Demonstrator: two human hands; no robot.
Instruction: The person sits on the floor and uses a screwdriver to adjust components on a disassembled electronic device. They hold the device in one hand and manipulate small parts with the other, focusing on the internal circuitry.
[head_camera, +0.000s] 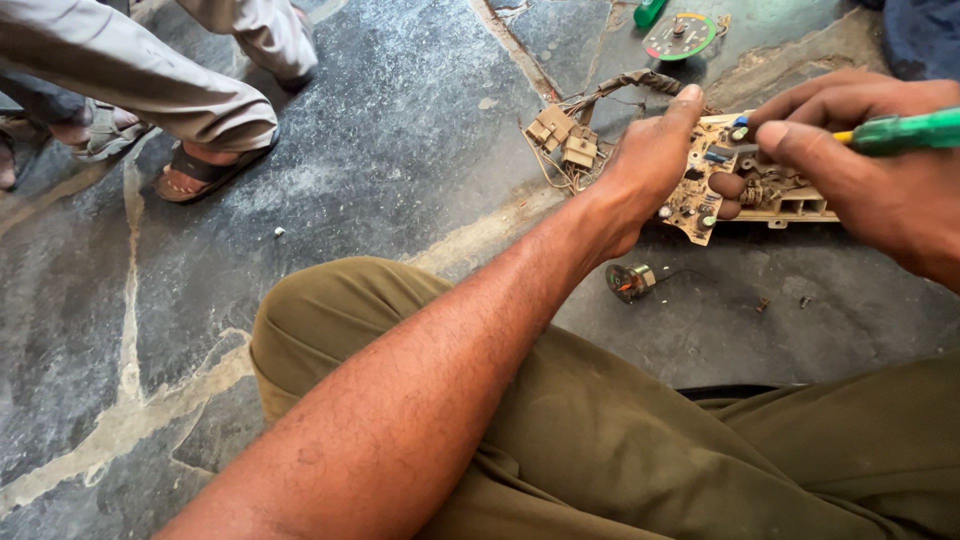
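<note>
My left hand (655, 160) grips the left end of a tan circuit board (705, 205), thumb up along its edge, holding it above the stone floor. My right hand (865, 165) is closed around a green-handled screwdriver (905, 132) whose tip meets the board's upper face. A bundle of wires (630, 85) runs from the board to several small beige connector blocks (562, 138) lying on the floor to the left.
A small round part on a thin wire (629, 282) lies below the board. A round dial plate (680, 36) and a green object (649, 12) sit at the top. Another person's sandalled feet (205, 168) stand at the upper left. My olive trouser legs (620, 440) fill the foreground.
</note>
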